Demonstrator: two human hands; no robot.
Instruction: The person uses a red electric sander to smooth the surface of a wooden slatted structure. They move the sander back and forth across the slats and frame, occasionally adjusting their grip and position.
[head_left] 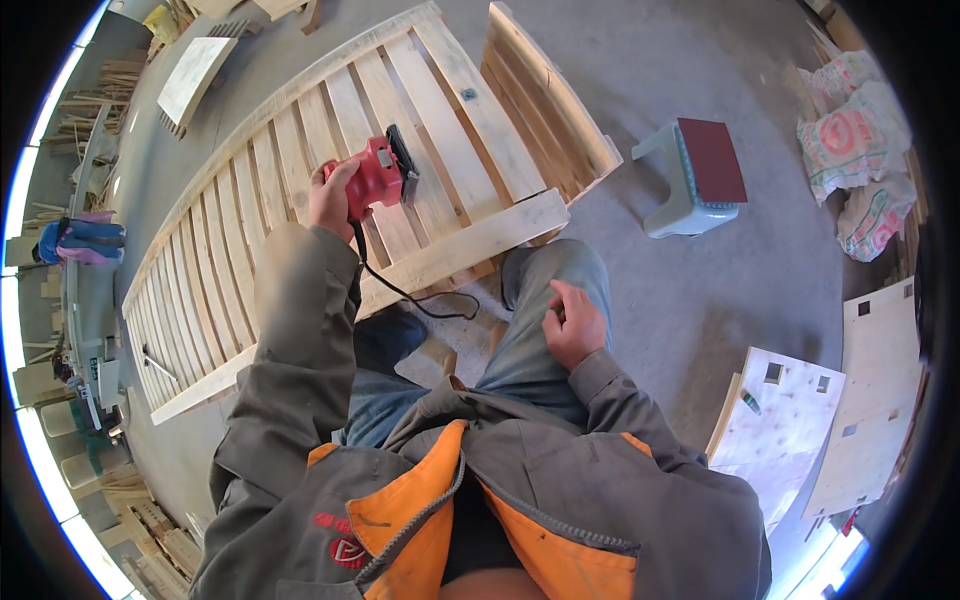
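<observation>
Overhead, left hand (333, 196) grip closed around red plastic sander (381, 172) on pale slatted pallet (260, 190), right hand (574, 324) loosely curled, empty, on denim knee.

Grey concrete floor (690, 290); plastic stool (690, 180); filled sacks (860, 150) right; plywood panels (800, 430); timber scraps (100, 90) left.

From my remote feed: a pale plastic stool (680, 190) with a dark red pad (712, 158) stands on the concrete floor (660, 60). Printed sacks (860, 150) slump at right. Plywood panels (800, 430) with square cutouts lie lower right. Scrap timber (90, 105), I think, crowds the left edge.
</observation>
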